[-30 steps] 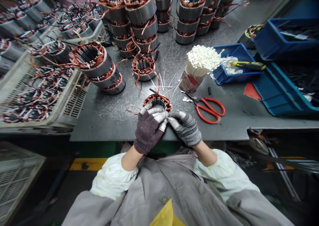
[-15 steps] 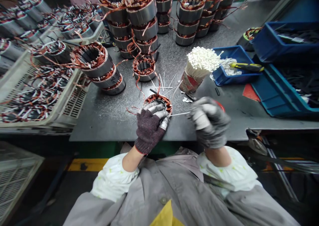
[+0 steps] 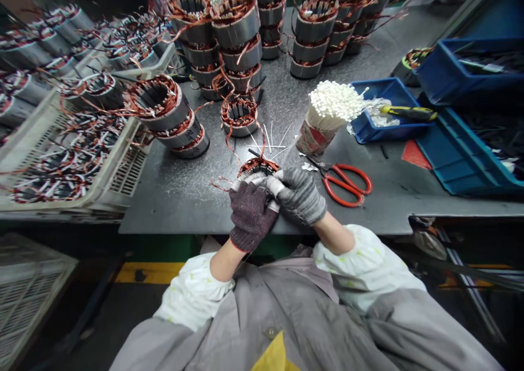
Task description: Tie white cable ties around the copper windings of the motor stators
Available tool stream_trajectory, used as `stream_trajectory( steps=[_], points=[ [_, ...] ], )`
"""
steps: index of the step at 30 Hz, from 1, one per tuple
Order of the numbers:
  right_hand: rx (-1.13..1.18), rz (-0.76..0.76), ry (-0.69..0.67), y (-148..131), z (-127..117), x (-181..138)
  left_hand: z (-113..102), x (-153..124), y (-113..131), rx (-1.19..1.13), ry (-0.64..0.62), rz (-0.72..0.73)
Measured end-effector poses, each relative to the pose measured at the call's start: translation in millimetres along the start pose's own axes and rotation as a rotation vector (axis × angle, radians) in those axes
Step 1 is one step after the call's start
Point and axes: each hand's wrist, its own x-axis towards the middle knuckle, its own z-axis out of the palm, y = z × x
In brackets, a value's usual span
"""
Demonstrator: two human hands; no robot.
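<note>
A small stator (image 3: 257,167) wound with copper wire sits near the front edge of the dark bench. My left hand (image 3: 250,210), in a dark maroon glove, is wrapped round its near side. My right hand (image 3: 298,193), in a grey glove, is closed against the stator's right rim, fingertips pinched at the winding. What the right fingers pinch is hidden. Several thin white strips (image 3: 270,139) stick out of the stator's far side.
Red-handled scissors (image 3: 346,181) lie right of my hands. A bundle of white strips (image 3: 333,102) stands in a can behind them. Blue bins (image 3: 470,142) fill the right; stacked stators (image 3: 237,38) the back; a grey crate (image 3: 123,163) of stators the left.
My right hand pulled a white strip out to the right half a second ago, then came back to the stator's rim. The left hand has kept its grip.
</note>
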Motion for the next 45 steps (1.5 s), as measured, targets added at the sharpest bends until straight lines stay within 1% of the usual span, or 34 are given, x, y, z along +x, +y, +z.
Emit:
stream_trajectory(
  steps=[1, 3, 6, 8, 11, 13, 15, 17, 19, 21, 23, 25, 26, 27, 28, 30, 31, 32, 33, 34, 36, 37, 39, 40, 42, 43, 45],
  points=[
    [0.056, 0.031, 0.017, 1, 0, 3, -2, -1, -1, -0.003, -0.006, 0.014],
    [0.156, 0.068, 0.050, 4, -6, -2, -13, -2, -5, -0.043, -0.043, 0.082],
    [0.244, 0.057, 0.030, 10, -19, -23, -35, -3, -22, -0.033, -0.078, 0.175],
    [0.196, -0.015, -0.043, 12, -19, -34, -47, 0, -39, 0.056, -0.106, 0.231],
    [-0.005, -0.102, -0.107, 10, -5, -33, -52, 11, -58, 0.217, -0.199, 0.356],
    [-0.098, -0.098, -0.108, 10, 3, -24, -51, 20, -62, 0.306, -0.252, 0.419],
    [-0.137, -0.094, -0.126, 10, 4, -14, -50, 26, -59, 0.341, -0.273, 0.470],
    [-0.161, -0.098, -0.157, 12, 0, -6, -51, 28, -54, 0.278, -0.268, 0.527],
    [-0.144, -0.110, -0.167, 15, -6, -1, -53, 28, -54, 0.144, -0.257, 0.548],
    [-0.046, -0.151, -0.172, 20, -12, 1, -55, 27, -59, -0.023, -0.278, 0.530],
    [0.111, -0.205, -0.222, 27, -20, 0, -52, 28, -68, -0.177, -0.316, 0.501],
    [0.212, -0.201, -0.271, 38, -33, -2, -47, 27, -74, -0.265, -0.323, 0.471],
    [0.222, -0.164, -0.236, 45, -42, -4, -44, 26, -74, -0.268, -0.297, 0.454],
    [0.206, -0.100, -0.122, 51, -53, -4, -41, 23, -72, -0.242, -0.252, 0.443],
    [0.178, -0.021, 0.054, 58, -65, -3, -38, 19, -66, -0.196, -0.199, 0.433],
    [0.125, 0.124, 0.451, 71, -90, 5, -36, 10, -49, -0.066, -0.102, 0.400],
    [0.106, 0.168, 0.615, 76, -102, 13, -36, 6, -40, -0.004, -0.063, 0.379],
    [0.082, 0.186, 0.722, 81, -113, 22, -36, 2, -30, 0.048, -0.033, 0.364],
    [0.056, 0.176, 0.777, 85, -121, 33, -37, 0, -23, 0.086, -0.010, 0.356],
    [0.036, 0.146, 0.796, 88, -128, 43, -38, -2, -17, 0.109, 0.000, 0.357],
    [0.041, 0.082, 0.824, 92, -137, 62, -39, -2, -15, 0.097, -0.035, 0.392],
    [0.081, 0.063, 0.833, 92, -140, 68, -39, -1, -18, 0.070, -0.077, 0.410],
    [0.250, 0.066, 0.841, 89, -145, 72, -39, 1, -26, 0.008, -0.145, 0.427],
    [0.356, 0.073, 0.840, 85, -148, 71, -38, 2, -29, -0.015, -0.159, 0.423],
    [0.541, 0.060, 0.827, 71, -148, 60, -34, 4, -32, -0.033, -0.125, 0.384],
    [0.590, 0.034, 0.819, 62, -146, 52, -31, 5, -32, -0.036, -0.091, 0.360],
    [0.561, -0.063, 0.813, 41, -132, 28, -27, 7, -27, -0.045, -0.032, 0.319]
  ],
)
